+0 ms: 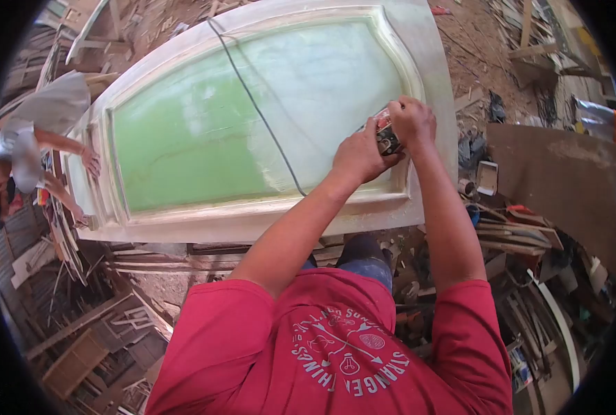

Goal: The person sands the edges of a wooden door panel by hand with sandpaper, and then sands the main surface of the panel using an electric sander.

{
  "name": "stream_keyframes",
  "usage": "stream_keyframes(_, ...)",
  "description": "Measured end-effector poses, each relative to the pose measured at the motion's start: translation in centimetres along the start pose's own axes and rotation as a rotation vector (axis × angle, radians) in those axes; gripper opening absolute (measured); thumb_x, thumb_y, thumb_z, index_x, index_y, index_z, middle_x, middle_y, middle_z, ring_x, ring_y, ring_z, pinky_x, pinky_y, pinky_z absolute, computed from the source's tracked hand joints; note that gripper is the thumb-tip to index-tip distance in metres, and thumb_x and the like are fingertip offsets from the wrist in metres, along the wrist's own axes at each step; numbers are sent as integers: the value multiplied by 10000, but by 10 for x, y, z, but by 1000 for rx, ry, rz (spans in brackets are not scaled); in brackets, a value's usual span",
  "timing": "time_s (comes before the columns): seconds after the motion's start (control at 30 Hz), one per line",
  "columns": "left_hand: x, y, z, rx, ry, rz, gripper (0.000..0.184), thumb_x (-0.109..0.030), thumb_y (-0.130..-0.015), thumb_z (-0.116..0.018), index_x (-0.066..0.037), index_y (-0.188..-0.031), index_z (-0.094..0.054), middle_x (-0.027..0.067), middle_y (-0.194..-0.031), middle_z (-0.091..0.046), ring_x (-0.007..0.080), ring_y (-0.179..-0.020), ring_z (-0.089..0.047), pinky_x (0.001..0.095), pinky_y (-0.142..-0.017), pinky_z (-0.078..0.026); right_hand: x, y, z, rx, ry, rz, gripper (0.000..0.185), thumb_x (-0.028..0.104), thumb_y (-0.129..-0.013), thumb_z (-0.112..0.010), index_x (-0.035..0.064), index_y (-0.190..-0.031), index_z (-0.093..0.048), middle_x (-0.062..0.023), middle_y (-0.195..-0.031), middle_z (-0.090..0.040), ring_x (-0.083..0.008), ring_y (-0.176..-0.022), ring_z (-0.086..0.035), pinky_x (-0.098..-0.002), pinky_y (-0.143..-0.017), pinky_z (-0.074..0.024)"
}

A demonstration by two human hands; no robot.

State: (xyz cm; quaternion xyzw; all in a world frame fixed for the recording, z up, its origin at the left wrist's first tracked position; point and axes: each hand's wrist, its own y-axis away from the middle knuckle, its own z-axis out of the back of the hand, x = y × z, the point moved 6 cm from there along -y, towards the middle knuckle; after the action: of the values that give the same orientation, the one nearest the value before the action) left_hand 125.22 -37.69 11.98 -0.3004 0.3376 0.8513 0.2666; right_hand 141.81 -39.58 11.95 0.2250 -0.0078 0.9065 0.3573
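Note:
A large door-like panel (432, 62) with a raised moulded frame lies flat in front of me. Its inset is green at the left (183, 152), pale and dusty at the right. Toward the panel's right end, my left hand (363, 153) is closed round the near left side of a compact black-and-red power sander (387, 135). My right hand (414, 123) grips its far right side. The hands hide much of the tool, and its underside cannot be seen. A dark cord (259, 111) crosses the panel left of my hands.
At the panel's left end a co-worker (28, 155) leans over, both hands on the wood. Wood scraps (142, 318) and boards litter the ground at the lower left. A brown sheet (557, 173) and piled offcuts (508, 232) stand to my right.

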Motion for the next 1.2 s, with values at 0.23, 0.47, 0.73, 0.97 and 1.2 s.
stream_keyframes(0.23,12,7,5,-25,30,67,952,-701,-819,-847,-52,-1420,-492,280,-1093,-781,478,-1036,-761,559,-911,-601,16,1,-9,3,-17,35,369,380,-925,-582,95,-957,-813,-227,-1068,-782,-467,-1021,-734,-564,-952,-568)
stream_keyframes(0.47,74,46,39,-47,57,58,954,-692,-839,-838,-76,-1457,-453,275,-1091,-782,486,-1025,-760,577,-904,-598,88,41,-39,45,-22,29,342,335,-918,-579,75,-943,-800,-210,-1052,-780,-441,-1000,-730,-550,-949,-563)
stream_keyframes(0.73,178,100,115,-154,116,37,945,-659,-862,-839,-112,-1512,-427,271,-1069,-785,510,-990,-755,595,-856,-597,202,80,-112,32,-57,114,297,312,-911,-602,81,-929,-787,-191,-1032,-773,-431,-990,-724,-560,-933,-565)
stream_keyframes(0.97,260,134,186,-206,120,113,927,-576,-861,-873,-120,-1525,-416,287,-1057,-778,529,-989,-745,602,-835,-590,310,103,-168,-34,-142,235,259,296,-887,-640,64,-843,-746,-193,-964,-756,-423,-939,-724,-567,-890,-568)
stream_keyframes(1.2,285,143,229,-190,97,138,870,-458,-846,-916,-66,-1473,-457,264,-1027,-783,498,-975,-762,564,-816,-604,359,108,-180,96,-162,165,260,289,-875,-642,55,-845,-750,-204,-964,-755,-424,-930,-733,-560,-881,-577)
